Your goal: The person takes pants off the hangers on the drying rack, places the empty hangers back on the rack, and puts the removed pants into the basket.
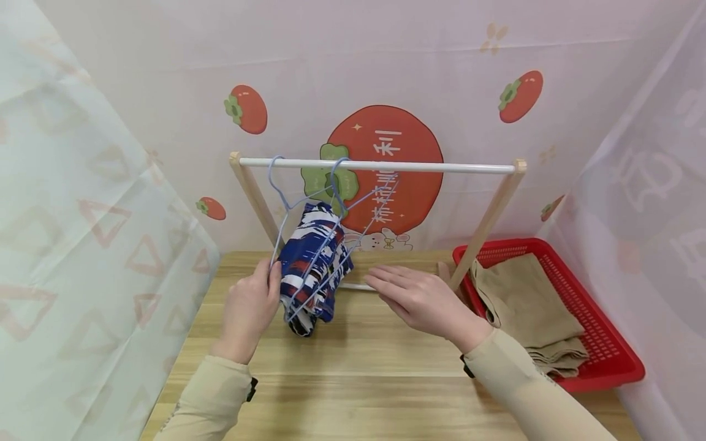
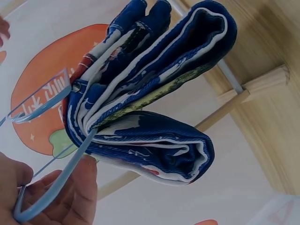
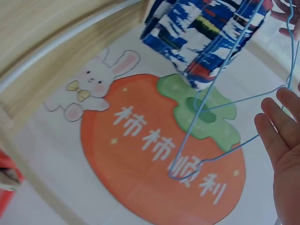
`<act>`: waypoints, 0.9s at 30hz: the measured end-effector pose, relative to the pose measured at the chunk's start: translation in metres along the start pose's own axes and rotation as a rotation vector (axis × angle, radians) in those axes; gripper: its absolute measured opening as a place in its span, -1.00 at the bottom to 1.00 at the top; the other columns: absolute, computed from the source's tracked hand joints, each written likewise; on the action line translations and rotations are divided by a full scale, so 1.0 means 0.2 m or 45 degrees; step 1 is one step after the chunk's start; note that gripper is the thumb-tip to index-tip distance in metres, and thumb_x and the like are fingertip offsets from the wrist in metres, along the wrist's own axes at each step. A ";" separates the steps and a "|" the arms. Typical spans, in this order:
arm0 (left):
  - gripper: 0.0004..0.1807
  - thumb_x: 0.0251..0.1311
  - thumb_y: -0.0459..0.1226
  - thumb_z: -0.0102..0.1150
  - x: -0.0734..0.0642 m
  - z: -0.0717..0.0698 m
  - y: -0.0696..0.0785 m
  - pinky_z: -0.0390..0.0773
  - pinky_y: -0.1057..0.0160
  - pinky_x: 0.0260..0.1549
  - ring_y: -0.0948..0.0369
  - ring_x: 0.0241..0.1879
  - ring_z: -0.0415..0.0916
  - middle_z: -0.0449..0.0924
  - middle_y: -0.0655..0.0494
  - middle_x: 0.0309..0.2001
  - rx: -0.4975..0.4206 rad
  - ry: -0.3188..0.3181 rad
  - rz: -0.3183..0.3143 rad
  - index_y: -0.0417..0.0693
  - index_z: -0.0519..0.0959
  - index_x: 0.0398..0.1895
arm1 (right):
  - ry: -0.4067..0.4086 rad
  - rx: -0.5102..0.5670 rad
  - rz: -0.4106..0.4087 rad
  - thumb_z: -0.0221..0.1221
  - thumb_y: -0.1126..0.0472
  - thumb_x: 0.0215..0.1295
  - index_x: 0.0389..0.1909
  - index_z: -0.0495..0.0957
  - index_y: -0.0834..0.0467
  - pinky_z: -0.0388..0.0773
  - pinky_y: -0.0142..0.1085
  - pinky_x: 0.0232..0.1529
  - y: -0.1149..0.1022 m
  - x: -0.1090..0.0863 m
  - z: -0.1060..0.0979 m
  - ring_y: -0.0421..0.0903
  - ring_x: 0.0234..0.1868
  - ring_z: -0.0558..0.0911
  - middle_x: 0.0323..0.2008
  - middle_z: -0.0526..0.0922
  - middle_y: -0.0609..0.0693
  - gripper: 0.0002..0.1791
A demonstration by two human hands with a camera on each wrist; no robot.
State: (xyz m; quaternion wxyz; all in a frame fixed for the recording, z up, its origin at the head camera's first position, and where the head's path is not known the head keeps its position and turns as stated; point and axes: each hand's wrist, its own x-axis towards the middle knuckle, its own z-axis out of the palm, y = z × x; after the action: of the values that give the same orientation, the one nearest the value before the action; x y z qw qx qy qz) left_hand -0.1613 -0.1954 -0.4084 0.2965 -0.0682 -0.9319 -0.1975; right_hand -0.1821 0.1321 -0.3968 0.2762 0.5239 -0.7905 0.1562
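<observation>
A folded garment (image 1: 311, 245) in blue, white and red hangs draped over the wire of a blue hanger in the head view. My left hand (image 1: 250, 306) grips the left corner of a blue wire hanger (image 2: 65, 173), beside the garment. The left wrist view shows the garment's layered folds (image 2: 150, 140) end-on, with the wire running into them. Two hanger hooks (image 1: 338, 174) sit over the white rail (image 1: 386, 165). To the right, my right hand (image 1: 425, 300) is held with fingers extended, apart from the garment and holding nothing.
Wooden posts (image 1: 488, 223) support the rail on the wood-grain table (image 1: 353, 380). A red basket (image 1: 612, 349) at the right holds folded tan cloth (image 1: 529, 300). Behind stands a pale backdrop with persimmon prints (image 1: 250, 110); fabric walls flank both sides.
</observation>
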 end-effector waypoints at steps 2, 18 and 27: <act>-0.73 0.56 -0.24 -0.02 0.00 0.00 0.00 0.44 -0.13 -0.71 -0.06 -0.74 0.43 0.37 0.02 -0.72 -0.004 -0.013 -0.007 -0.20 0.47 -0.34 | 0.007 -0.010 -0.016 0.09 0.15 0.58 0.34 0.53 0.16 0.64 -0.10 0.13 -0.01 0.03 0.01 0.01 0.20 0.67 0.23 0.65 0.09 -0.59; -0.32 0.57 0.25 -0.50 -0.01 -0.01 0.03 0.54 0.09 -0.56 0.17 -0.70 0.60 0.64 -0.01 -0.57 -0.280 -0.456 -0.456 -0.07 0.46 -0.21 | -0.027 -0.200 -0.125 0.35 0.17 0.35 0.38 0.48 0.15 0.29 -0.06 0.48 -0.08 0.25 0.04 0.10 0.47 0.40 0.39 0.49 0.12 -0.41; -0.26 0.53 0.30 -0.50 -0.01 -0.02 0.04 0.63 0.17 -0.54 0.16 -0.64 0.67 0.65 -0.17 -0.37 -0.432 -0.540 -0.603 -0.05 0.53 0.06 | -0.088 -0.316 -0.168 0.27 0.19 0.42 0.45 0.38 0.13 0.21 -0.04 0.52 -0.11 0.35 0.08 0.09 0.54 0.27 0.45 0.41 0.12 -0.38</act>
State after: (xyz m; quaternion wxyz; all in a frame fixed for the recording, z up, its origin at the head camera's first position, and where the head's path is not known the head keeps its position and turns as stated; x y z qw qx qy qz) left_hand -0.1562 -0.1905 -0.4035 0.0269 0.0620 -0.9167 -0.3939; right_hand -0.1865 0.0629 -0.3695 0.3210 0.5418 -0.7765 0.0205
